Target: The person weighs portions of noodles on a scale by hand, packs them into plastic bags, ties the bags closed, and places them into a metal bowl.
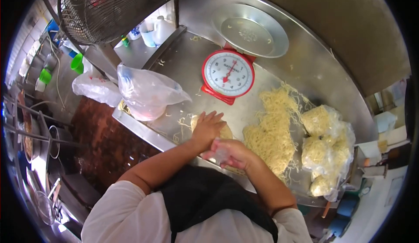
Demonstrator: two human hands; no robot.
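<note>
My left hand [208, 131] lies flat with its fingers spread on a portion of pale noodles at the front of the metal table. Close beside it, my right hand [235, 153] has its fingers curled round a crumpled piece of clear plastic [221, 155]. A large loose heap of yellow noodles [273, 131] lies to the right of my hands. Behind them stands a red scale [228, 73] with a round white dial and a wide metal pan [250, 31] on top.
Bagged noodle bundles [329, 144] sit at the right of the metal table [183, 81]. White plastic bags [146, 94] rest at its left edge. A large fan [96, 11] stands at the upper left, near a white jug [163, 30]. Pots and racks line the far left.
</note>
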